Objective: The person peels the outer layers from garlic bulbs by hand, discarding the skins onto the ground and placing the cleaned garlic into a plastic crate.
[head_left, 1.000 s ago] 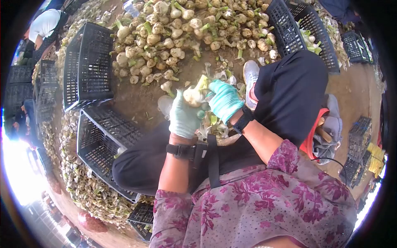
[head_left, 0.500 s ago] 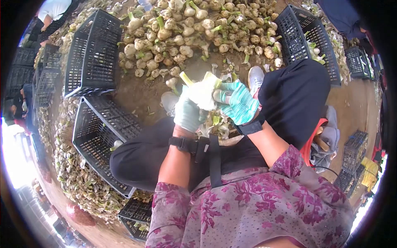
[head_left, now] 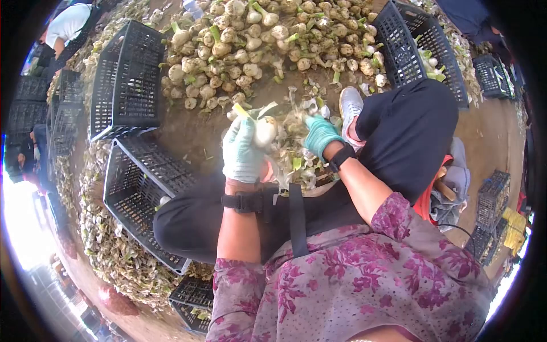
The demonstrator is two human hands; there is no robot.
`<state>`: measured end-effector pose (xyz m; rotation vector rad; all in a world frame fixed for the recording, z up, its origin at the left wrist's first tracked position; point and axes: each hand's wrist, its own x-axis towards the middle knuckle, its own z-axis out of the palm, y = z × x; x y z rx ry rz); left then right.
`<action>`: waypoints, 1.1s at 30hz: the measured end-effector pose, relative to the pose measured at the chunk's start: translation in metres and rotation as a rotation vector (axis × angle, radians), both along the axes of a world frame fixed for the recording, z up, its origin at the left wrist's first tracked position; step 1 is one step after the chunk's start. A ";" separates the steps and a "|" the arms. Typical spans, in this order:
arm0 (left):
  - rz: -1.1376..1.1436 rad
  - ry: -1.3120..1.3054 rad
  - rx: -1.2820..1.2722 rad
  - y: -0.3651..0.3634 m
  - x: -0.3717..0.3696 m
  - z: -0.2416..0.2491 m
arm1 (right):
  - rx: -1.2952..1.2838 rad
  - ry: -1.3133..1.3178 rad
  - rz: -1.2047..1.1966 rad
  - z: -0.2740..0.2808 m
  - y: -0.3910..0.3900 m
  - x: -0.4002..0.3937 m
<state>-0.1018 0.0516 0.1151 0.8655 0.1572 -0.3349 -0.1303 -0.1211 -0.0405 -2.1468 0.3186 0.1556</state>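
Observation:
My left hand [head_left: 240, 149], in a pale green knit glove, is closed around a garlic bulb [head_left: 265, 132]. The bulb is white and smooth, with a cut green stem [head_left: 241, 110] rising above my fingers. To its right, apart from the bulb, is my right hand [head_left: 322, 137] in a teal glove, fingers drawn together. Blurred, papery garlic skin [head_left: 294, 118] shows at its fingertips. Peeled skins and leaf scraps [head_left: 296, 165] lie on the ground below, between my legs.
A large heap of unpeeled garlic [head_left: 250, 45] lies ahead. Black plastic crates stand left [head_left: 128, 80], nearer left [head_left: 145, 196] and right [head_left: 419, 54]; the right one holds some garlic. Discarded skins [head_left: 114, 245] cover the ground at left. Another person [head_left: 68, 25] is at upper left.
My hands have come apart: the left moved slightly left with the bulb, the right drew away from it. The bulb now shows smoother, with loose outer skin pulled off it.

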 end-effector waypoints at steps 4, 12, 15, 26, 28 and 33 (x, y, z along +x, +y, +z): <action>-0.026 -0.023 0.210 0.002 -0.001 -0.017 | 0.393 0.011 0.093 0.144 0.018 0.009; -0.073 -0.144 0.340 -0.012 -0.004 -0.013 | 0.294 0.111 0.167 0.155 0.014 0.010; -0.060 -0.016 0.199 -0.012 -0.003 -0.008 | 0.408 0.127 0.083 0.148 0.011 0.006; -0.065 -0.305 0.570 -0.029 -0.010 -0.005 | -0.082 -0.219 0.042 0.126 0.029 -0.002; -0.017 -0.175 0.415 -0.030 -0.009 -0.001 | -0.184 -0.152 0.102 0.111 0.019 0.003; 0.070 -0.098 0.108 -0.015 0.004 0.000 | -0.291 0.318 0.005 0.093 0.003 0.001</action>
